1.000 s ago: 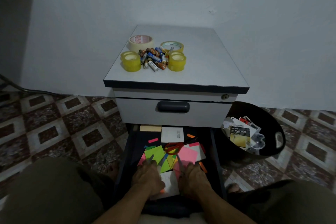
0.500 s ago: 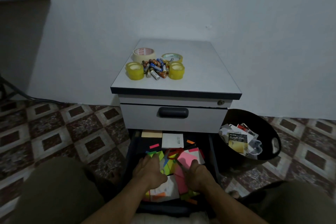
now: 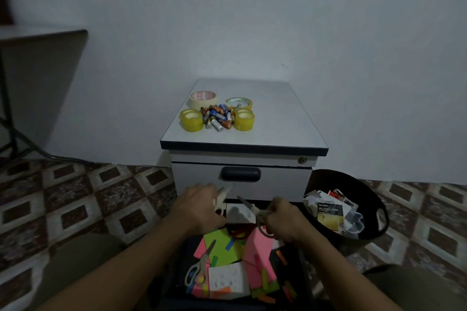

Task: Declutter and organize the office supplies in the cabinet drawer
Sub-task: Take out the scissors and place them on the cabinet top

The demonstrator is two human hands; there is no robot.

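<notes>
Left hand [image 3: 199, 207]: curled round a pale object [image 3: 222, 197]. It is blurred, but is probably cream-handled scissors.
Right hand [image 3: 284, 221]: grips the handle loops of beige scissors [image 3: 252, 208], with the blade pointing up-left toward the other hand.
Where held: both hands are raised above the back of the open drawer [image 3: 174, 280], just in front of the closed upper drawer [image 3: 278, 182].
Likely reason: the scissors look to be picked out of the paper so that like goes with like. The cabinet top [image 3: 278, 118] already holds 4 tape rolls [image 3: 191, 120] ringed around a heap of batteries [image 3: 217, 116].
Still in the drawer: loose sticky notes [image 3: 219, 245] in green, pink and orange, blue-handled scissors [image 3: 201, 266] lying on them, and red scissors [image 3: 238, 233] partly buried.
Beside: a black bin [image 3: 328, 179] to the right of the cabinet, holding torn packaging.
In the way: overlapping notes cover the red pair, so the paper needs shifting before a clean grasp.
Risk: 2 blades are near each other between the hands.
</notes>
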